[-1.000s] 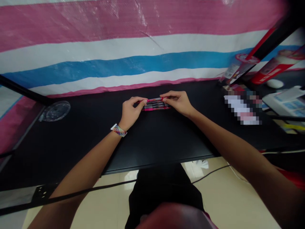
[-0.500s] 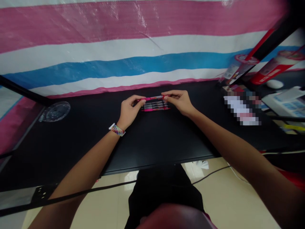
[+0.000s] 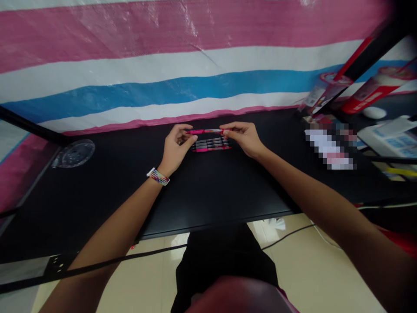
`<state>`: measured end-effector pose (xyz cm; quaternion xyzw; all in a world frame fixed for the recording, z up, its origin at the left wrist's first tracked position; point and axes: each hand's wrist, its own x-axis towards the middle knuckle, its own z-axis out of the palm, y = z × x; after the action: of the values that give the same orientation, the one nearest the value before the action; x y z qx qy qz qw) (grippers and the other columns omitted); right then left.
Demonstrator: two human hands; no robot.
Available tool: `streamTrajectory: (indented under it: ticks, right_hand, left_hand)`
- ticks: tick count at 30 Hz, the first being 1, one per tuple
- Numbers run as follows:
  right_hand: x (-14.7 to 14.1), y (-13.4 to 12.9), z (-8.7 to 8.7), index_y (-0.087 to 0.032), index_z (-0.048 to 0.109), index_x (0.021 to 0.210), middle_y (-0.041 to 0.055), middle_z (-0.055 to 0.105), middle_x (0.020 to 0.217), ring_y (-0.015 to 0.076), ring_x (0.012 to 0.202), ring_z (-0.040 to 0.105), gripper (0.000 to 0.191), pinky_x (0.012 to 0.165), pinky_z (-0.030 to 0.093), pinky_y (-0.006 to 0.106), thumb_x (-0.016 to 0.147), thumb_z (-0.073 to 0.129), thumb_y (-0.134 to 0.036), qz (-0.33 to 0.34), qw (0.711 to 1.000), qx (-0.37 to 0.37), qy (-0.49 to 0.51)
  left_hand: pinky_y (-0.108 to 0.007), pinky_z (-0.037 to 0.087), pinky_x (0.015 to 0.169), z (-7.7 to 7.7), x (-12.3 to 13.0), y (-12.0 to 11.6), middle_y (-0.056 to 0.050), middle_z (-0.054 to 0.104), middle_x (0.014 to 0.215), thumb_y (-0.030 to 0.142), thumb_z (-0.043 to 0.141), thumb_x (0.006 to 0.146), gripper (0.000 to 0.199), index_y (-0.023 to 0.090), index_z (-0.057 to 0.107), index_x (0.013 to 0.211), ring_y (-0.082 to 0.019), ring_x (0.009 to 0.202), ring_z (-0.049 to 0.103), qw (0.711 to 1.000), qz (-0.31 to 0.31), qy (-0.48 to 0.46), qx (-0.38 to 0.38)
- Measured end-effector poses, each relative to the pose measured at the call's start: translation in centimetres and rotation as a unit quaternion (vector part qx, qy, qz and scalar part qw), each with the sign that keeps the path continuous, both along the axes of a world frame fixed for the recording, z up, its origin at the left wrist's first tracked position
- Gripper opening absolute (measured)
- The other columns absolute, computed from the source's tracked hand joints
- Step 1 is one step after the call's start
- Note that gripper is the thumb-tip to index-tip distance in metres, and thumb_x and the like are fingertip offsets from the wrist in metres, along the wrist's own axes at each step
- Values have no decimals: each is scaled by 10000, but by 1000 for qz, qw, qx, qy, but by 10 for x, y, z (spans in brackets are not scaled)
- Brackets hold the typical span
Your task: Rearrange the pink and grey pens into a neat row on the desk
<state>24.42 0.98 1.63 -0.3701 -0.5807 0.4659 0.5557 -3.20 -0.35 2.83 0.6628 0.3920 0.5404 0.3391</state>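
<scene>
A pink pen [image 3: 208, 131] lies sideways just beyond a row of several pens. My right hand [image 3: 245, 138] pinches its right end between thumb and fingers. At its left end, my left hand [image 3: 177, 143] has its thumb and forefinger apart, with the pen's tip in the gap between them. Nearer to me, dark-barrelled pens [image 3: 211, 142] lie side by side, and another pink pen [image 3: 211, 148] forms the near edge of that row. All point left to right on the black table [image 3: 215, 187].
On the left lies a clear plastic lid [image 3: 76, 153]. To the right stand a clear cup with a red straw [image 3: 321, 93] and a red-and-white cup [image 3: 374, 93], near a white rounded object [image 3: 374, 113]. A striped sheet [image 3: 163, 89] hangs behind the table.
The fingers of my left hand have spread from the pink pen, uncovering its left end. My right hand keeps its pinch on the other end. The view has shifted slightly.
</scene>
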Motion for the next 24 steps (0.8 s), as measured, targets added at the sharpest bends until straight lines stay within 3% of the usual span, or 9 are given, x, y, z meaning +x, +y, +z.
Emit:
streamTrajectory:
  ticks: [5, 7, 9, 11, 16, 21, 24]
  right_hand:
    - [0, 0, -1, -284, 916, 1030, 40, 852, 955, 204, 835, 760, 313, 904, 653, 432, 789, 1006, -462, 17, 999, -16, 21]
    - [0, 0, 0, -282, 915, 1033, 38, 851, 947, 194, 821, 757, 293, 898, 649, 423, 803, 1000, -442, 20, 999, -15, 24]
    - [1, 0, 0, -281, 913, 1036, 38, 851, 951, 196, 832, 762, 278, 901, 648, 421, 815, 990, -430, 19, 999, -13, 22]
    - [2, 0, -1, -279, 912, 1039, 39, 851, 959, 202, 846, 767, 271, 909, 649, 423, 821, 979, -426, 17, 1000, -12, 15]
    - [2, 1, -2, -282, 903, 1054, 45, 848, 977, 231, 900, 777, 311, 945, 660, 449, 813, 961, -470, 4, 1000, -21, -6]
    - [0, 0, 2, -274, 898, 1036, 48, 844, 959, 236, 899, 775, 340, 942, 658, 453, 784, 966, -492, 0, 1000, -31, -3]
    - [0, -1, 3, -272, 896, 1023, 43, 840, 946, 226, 873, 766, 319, 924, 656, 443, 782, 965, -470, 1, 1000, -27, 6]
  left_hand:
    - [-288, 574, 735, -2, -1, 2, 11, 701, 704, 435, 757, 1051, 309, 218, 709, 837, -128, 671, 699, 999, 16, 10, 27]
    - [-279, 579, 728, -3, -2, 3, 25, 712, 734, 415, 848, 980, 233, 231, 713, 935, -129, 692, 716, 999, 21, -6, 31]
    - [-275, 597, 730, -2, -2, 3, 28, 741, 798, 405, 934, 893, 322, 247, 706, 1056, -138, 731, 747, 999, 22, -32, 35]
    - [-287, 627, 765, -2, -2, 4, 5, 770, 848, 436, 917, 908, 334, 247, 719, 1101, -153, 779, 776, 999, 18, -38, 27]
    - [-305, 634, 777, 0, -3, 4, -35, 784, 805, 520, 767, 1026, 306, 227, 739, 942, -166, 786, 777, 999, 39, 6, -6]
    - [-316, 638, 838, -1, -4, 5, -37, 797, 923, 492, 887, 919, 339, 244, 749, 1105, -176, 860, 780, 1000, 24, -9, 0]
    - [-313, 625, 827, -2, -4, 6, -32, 768, 854, 538, 824, 972, 322, 227, 745, 943, -169, 818, 752, 999, 39, 3, -7]
